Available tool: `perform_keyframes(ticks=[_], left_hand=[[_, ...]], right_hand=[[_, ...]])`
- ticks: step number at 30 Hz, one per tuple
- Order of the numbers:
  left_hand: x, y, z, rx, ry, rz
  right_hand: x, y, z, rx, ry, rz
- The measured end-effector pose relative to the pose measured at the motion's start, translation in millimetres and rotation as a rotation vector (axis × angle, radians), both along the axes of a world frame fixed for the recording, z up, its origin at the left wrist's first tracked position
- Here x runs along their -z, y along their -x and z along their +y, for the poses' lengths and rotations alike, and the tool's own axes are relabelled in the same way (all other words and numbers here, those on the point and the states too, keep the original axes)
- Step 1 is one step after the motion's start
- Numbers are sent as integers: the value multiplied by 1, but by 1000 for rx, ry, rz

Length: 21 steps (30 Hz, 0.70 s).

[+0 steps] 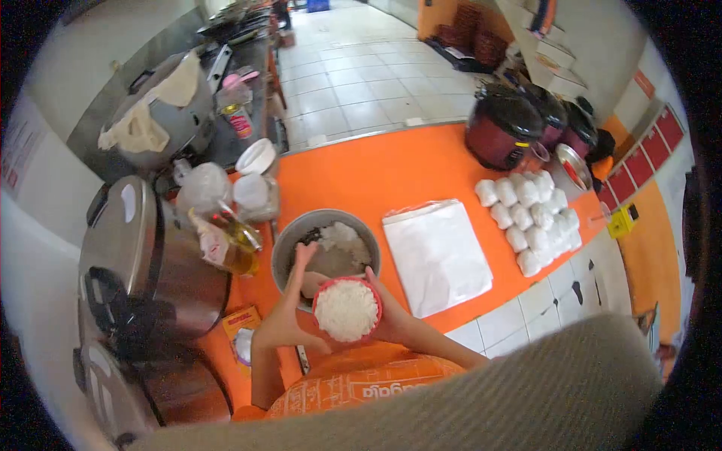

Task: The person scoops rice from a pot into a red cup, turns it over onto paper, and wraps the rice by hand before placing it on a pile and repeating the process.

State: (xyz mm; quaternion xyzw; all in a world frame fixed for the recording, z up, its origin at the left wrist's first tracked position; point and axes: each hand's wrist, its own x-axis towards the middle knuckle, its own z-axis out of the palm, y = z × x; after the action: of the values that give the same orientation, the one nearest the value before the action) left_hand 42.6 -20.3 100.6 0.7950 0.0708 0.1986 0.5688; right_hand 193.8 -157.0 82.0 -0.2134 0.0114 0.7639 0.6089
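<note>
A red-rimmed container [347,337] heaped with white rice is held up near my body. My right hand [386,307] is wrapped round its right side. On the other side, my left hand [288,310] is beside the container, with fingers stretched out over the near left part of a metal pot [373,242]; whether its palm touches the container is unclear. Inside the pot lie a clump of white rice [342,239] and some dark bits, around a greyish bottom.
Stacked white plastic sheets [438,257] lie right of the pot, near several white wrapped bundles [529,214]. Dark red cookers [502,126] stand at the back right. Left are an oil bottle [242,258], clear plastic bags [204,188] and large steel cookers [139,248].
</note>
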Motion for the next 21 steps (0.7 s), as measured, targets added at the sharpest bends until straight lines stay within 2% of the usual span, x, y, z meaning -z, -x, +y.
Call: perform_keyframes(ticks=[2, 5, 6, 9, 12, 14, 17, 20, 21], left_hand=[[7, 0, 9, 21, 8, -21], [10, 5, 5, -14, 216, -42], [11, 5, -1, -22, 267, -46], [9, 1, -14, 6, 301, -63], [11, -10, -30, 91, 313, -47], [10, -22, -41, 147, 314, 11], [15, -52, -65, 247, 317, 129], [55, -96, -94, 311, 249, 225], [81, -109, -104, 278, 110, 225]], right_hand=[[21, -16, -21, 18, -302, 23], [31, -70, -48, 206, -139, -482], [50, -88, -57, 356, -86, -615], [75, -148, -75, 411, 245, -1371], [114, -179, -81, 299, 346, -2360], [125, -188, -81, 237, 312, -2481], [103, -191, -80, 251, 254, -2518], [71, -206, -89, 505, 316, -2130], [82, -222, -98, 535, 336, -2113]])
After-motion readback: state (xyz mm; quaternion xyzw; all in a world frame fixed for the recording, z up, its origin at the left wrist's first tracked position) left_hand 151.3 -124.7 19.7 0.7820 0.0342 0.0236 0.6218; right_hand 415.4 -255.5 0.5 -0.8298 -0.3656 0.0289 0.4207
